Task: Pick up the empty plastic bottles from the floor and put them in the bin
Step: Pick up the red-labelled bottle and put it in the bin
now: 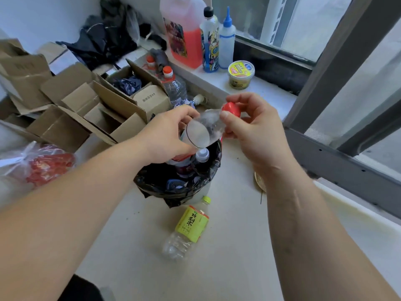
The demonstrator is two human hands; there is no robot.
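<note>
While held over the bin [195, 197] from the head view: clear crumpled bottle [205, 129] pinched between both hands, left hand [168, 135] closed round its base end, right hand [249, 122] closed on the red cap [231, 109] and neck. Looks near weightless, thin-walled and already crushed, so soft under the fingers and a little slick; best taken at the stiff neck or cap. On the floor just before the bin, lying on its side: yellow-labelled bottle [187, 229], seemingly empty, light, easiest gripped round the labelled waist. Hard to read: bin contents under the black liner [171, 187], perhaps two bottles already; left fingertips hidden behind the plastic.
</note>
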